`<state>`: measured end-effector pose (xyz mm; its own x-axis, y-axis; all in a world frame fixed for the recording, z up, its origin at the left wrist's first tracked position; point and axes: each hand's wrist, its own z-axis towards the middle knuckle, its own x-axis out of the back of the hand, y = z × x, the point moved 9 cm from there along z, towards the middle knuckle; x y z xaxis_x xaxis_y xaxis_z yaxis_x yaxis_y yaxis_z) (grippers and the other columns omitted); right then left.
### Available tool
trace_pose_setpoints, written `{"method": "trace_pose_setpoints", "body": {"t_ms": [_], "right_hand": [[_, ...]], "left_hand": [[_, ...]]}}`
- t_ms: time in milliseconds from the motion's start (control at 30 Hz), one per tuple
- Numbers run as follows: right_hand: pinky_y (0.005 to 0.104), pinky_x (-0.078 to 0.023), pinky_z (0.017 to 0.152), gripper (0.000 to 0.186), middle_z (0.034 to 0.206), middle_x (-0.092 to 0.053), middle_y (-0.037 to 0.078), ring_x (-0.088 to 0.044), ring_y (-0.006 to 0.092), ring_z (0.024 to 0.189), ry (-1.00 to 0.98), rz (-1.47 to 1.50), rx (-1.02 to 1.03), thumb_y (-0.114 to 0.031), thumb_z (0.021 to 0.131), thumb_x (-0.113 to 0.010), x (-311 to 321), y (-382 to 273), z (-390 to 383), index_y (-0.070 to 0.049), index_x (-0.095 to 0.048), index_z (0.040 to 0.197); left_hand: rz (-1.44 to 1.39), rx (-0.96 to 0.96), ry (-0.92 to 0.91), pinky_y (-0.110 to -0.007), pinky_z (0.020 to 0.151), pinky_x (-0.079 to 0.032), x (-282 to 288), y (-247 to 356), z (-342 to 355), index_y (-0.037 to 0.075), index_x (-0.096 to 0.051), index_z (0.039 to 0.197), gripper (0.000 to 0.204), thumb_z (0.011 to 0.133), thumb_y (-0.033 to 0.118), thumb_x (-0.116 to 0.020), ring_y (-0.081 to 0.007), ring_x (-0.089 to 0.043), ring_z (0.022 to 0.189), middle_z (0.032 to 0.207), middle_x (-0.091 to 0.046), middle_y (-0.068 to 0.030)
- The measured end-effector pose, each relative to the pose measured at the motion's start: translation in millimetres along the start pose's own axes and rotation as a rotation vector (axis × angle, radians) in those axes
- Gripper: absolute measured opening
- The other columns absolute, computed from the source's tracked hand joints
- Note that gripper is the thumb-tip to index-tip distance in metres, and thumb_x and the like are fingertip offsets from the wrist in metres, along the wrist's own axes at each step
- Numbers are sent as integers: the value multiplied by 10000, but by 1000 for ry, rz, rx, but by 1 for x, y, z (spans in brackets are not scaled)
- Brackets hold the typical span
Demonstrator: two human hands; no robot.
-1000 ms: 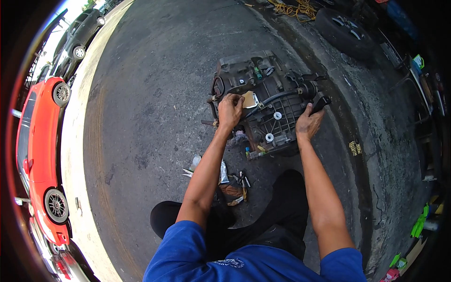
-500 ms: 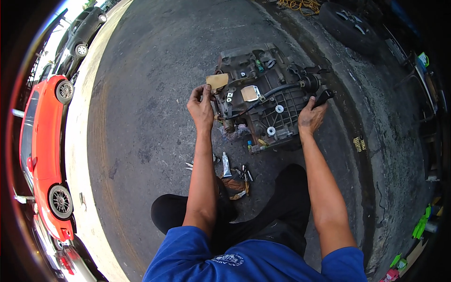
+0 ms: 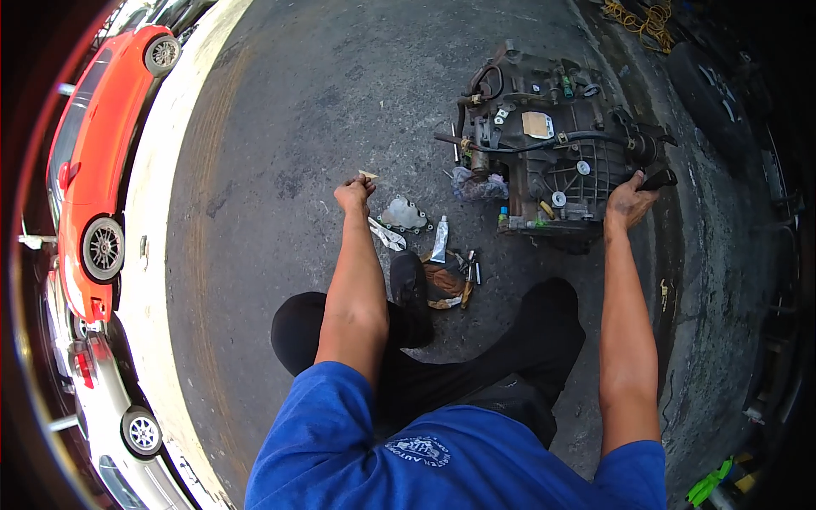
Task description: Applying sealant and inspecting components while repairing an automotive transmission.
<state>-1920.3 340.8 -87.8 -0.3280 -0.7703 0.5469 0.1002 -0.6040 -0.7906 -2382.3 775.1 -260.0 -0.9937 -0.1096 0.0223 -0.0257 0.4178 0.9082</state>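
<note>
My left hand (image 3: 353, 195) is held over the floor, fingers pinched on a small tan card-like piece (image 3: 369, 175) seen nearly edge-on. Near it on the ground lies a grey metal cover plate (image 3: 405, 214) with bolt holes round its edge, beside silver locking pliers (image 3: 388, 235). At the right end of a dirty transmission (image 3: 565, 174), my right hand (image 3: 631, 202) is closed around a black handle-like piece (image 3: 660, 180). Whether that piece belongs to the transmission cannot be made out. A second tan piece (image 3: 537, 125) rests on top of the casing.
A silver-blue tube (image 3: 439, 240) lies by my shoe, with a brown rag (image 3: 445, 280) and small tools (image 3: 471, 268) alongside. Crumpled plastic (image 3: 478, 184) touches the transmission's left side. A tyre (image 3: 704, 85) and yellow cord (image 3: 642, 21) are far right; a red car (image 3: 106, 144) stands left.
My left hand has moved away from the transmission, down and left, with the tan piece. The view has shifted left, uncovering the cover plate and pliers. My right hand stays at the transmission's right end.
</note>
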Motion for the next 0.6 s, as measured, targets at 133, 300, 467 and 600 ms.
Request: {"method": "trace_pose_setpoints", "body": {"t_ms": [133,300,467,600], "right_hand": [[516,-417,924,559,1154,-565,279,-554,444,1106,26,-27,7,-363,950,-522,4,4,7,103,-430,1244],[511,-418,939,551,1189,-554,262,-543,435,1130,-22,36,-30,-366,951,-510,-1,-7,-9,67,-428,1282],[508,-414,935,563,1195,-548,262,-542,431,1122,39,33,-12,-351,943,-525,6,-9,-4,78,-429,1294],[504,-412,932,557,1188,-552,263,-539,426,1123,21,13,5,-339,943,-531,10,-6,-2,82,-429,1292]], "left_hand": [[10,-6,42,-306,526,-584,7,-17,-1,-135,-597,993,196,878,13,-654,-204,-669,620,803,-672,-163],[364,-271,175,-299,679,-577,48,-4,42,-84,-623,1075,303,810,40,-704,-249,-679,724,900,-676,-186],[930,-805,373,-336,899,-500,-1,18,18,-51,-496,1346,623,766,46,-701,-327,-666,965,1034,-677,-258],[760,-370,61,-386,941,-482,-18,0,24,-38,-540,1300,586,791,189,-722,-321,-669,1017,972,-723,-176]]}}
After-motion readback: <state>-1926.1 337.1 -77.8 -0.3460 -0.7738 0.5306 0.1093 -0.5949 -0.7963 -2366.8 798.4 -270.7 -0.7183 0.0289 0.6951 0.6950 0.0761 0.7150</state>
